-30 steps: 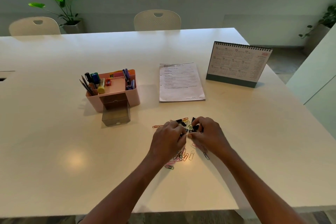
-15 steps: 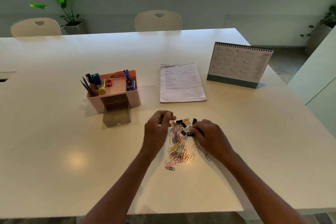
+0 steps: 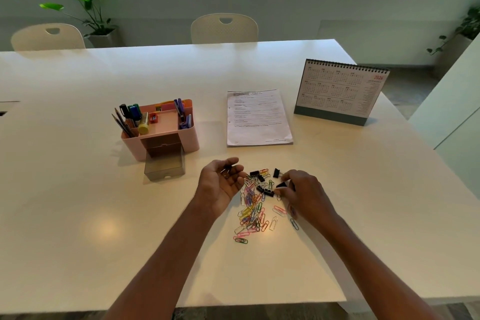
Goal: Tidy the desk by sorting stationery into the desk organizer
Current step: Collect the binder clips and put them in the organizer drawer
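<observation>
Head view: a pink plastic desk organizer [image 3: 191,138] is standing on the white table [image 3: 78,189], left of centre. Its left compartment is holding upright pencils and dark markers [image 3: 128,117], with a yellow-capped glue stick [image 3: 143,125] just beside them. A small red sharpener [image 3: 153,118] is lying in the shallow middle tray, and purple pens [image 3: 179,109] are standing in the right compartment. A smoky transparent drawer [image 3: 165,169] is sticking out from the organizer's front, pulled open onto the table.

Near the drawer, to its right, a loose heap of coloured wire paper clips [image 3: 253,212] is lying on the table. Several black metal binder clips [image 3: 259,176] are sitting at the heap's far end.

The left hand [image 3: 223,180] is hovering palm up between the drawer and the heap. Its fingers are half curled into a cup, cradling a small black binder clip [image 3: 227,171].

The right hand [image 3: 305,193] is reaching palm down over the heap's right side. Its fingertips [image 3: 285,177] and thumb are pinching a second black binder clip [image 3: 281,185].

Farther back, a printed white paper sheet [image 3: 257,117] is lying flat. A spiral-bound desk calendar [image 3: 340,91] is standing to its right.
</observation>
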Available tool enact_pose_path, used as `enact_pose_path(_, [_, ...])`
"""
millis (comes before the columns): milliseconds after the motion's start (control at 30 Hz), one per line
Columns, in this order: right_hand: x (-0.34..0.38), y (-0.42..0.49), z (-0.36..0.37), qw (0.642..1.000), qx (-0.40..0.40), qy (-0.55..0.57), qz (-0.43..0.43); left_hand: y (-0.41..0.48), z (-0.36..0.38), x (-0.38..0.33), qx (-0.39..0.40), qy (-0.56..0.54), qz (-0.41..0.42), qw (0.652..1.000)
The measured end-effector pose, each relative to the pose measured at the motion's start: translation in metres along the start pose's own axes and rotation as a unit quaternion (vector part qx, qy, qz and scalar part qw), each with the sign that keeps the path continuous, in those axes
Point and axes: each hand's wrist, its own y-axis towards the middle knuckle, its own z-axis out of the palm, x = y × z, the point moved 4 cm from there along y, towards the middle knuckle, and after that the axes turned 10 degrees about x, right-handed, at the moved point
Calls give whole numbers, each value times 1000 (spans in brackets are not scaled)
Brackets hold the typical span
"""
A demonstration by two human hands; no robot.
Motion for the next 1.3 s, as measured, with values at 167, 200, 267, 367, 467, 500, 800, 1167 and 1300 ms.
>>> enact_pose_path(167, [-1, 2, -1, 1000, 0, 27, 15, 7, -1, -1, -19, 198, 15, 980])
enact_pose_path(200, [0, 2, -1, 999, 0, 32, 17, 10, -1, -2, -33, 286, 34, 957])
enact_pose_path(267, [0, 2, -1, 999, 1, 29, 24, 17, 1, -3, -54, 457, 79, 884])
enact_pose_path(367, [0, 1, -1, 999, -7, 19, 50, 23, 9, -3, -69, 659, 119, 739])
enact_pose_path(467, [-1, 0, -3, 997, -19, 20, 75, 27, 16, 0, -72, 738, 124, 660])
enact_pose_path(500, [0, -1, -3, 996, -18, 18, 82, 27, 17, 1, -72, 751, 126, 644])
enact_pose_path(800, [12, 2, -4, 995, 14, 6, 94, 41, 12, 10, -23, 757, 91, 647])
enact_pose_path(1167, [-9, -9, -17, 688, 40, 712, 136, 33, -1, 0, 28, 781, 95, 617])
enact_pose_path(1300, [-16, -2, -14, 715, 47, 681, 153, 32, 2, 1, 58, 803, 95, 586])
